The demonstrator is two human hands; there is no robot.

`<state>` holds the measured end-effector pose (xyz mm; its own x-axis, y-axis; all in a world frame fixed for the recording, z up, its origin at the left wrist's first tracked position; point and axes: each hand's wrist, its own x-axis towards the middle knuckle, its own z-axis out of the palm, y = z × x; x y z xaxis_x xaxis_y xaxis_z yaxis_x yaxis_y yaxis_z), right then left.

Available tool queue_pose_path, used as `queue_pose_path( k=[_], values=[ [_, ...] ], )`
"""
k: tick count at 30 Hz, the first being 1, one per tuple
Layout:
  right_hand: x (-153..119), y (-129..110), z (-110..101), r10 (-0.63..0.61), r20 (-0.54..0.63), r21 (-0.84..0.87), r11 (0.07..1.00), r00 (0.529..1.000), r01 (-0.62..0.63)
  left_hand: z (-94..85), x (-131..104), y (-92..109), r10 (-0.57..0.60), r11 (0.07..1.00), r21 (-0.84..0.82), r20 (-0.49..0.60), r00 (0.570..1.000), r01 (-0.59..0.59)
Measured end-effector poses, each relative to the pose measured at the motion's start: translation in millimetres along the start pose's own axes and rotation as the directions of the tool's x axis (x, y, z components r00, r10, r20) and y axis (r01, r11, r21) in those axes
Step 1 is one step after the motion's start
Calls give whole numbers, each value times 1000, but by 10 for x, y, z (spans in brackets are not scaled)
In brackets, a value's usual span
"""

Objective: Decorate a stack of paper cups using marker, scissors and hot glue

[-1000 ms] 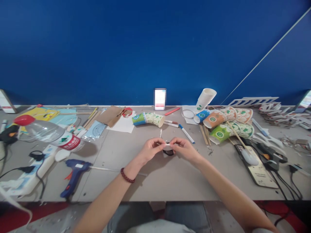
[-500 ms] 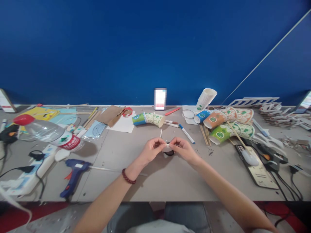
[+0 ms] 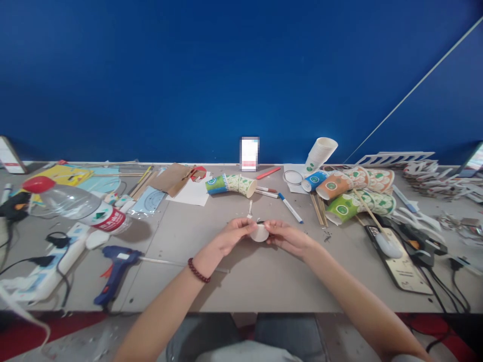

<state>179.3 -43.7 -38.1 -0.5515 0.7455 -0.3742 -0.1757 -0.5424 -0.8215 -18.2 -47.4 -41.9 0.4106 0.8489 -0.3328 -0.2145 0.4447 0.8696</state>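
Observation:
Between my two hands, over the middle of the grey table [image 3: 173,291], is a small white rounded piece [image 3: 259,233] with a dark edge at its top. My left hand [image 3: 236,234] pinches it from the left, thumb on its near face. From the right, my right hand [image 3: 285,235] grips the same piece, with fingers partly behind and below it. Just beyond my hands lies a small white scrap [image 3: 250,208]. A blue-capped marker [image 3: 290,208] rests behind my right hand.
A blue glue gun [image 3: 116,271], a power strip [image 3: 56,269] and a lying bottle [image 3: 86,208] are at the left. Joined paper cups [image 3: 231,185] lie behind my hands. More cups [image 3: 341,208] and a phone [image 3: 403,271] with a mouse are at the right.
The white piece has turned so that its broad face shows between my hands. My fingers have shifted to its sides, and the dark part now shows at its top.

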Motion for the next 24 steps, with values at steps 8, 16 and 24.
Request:
queue_pose_path(
  k=[8, 16, 24],
  values=[
    [60, -10, -43, -234, -196, -325, 932, 952, 162, 35, -1, 97, 54, 989, -129, -161, 985, -75],
    [36, 70, 22, -508, -30, -959, 256, 861, 117, 34, 11, 162, 63, 972, -195, -320, 945, -130],
    [9, 21, 59, -462, -48, -977, 206, 885, 54, -61, 13, 181, 143, 924, -320, -223, 964, -211]
  ],
)
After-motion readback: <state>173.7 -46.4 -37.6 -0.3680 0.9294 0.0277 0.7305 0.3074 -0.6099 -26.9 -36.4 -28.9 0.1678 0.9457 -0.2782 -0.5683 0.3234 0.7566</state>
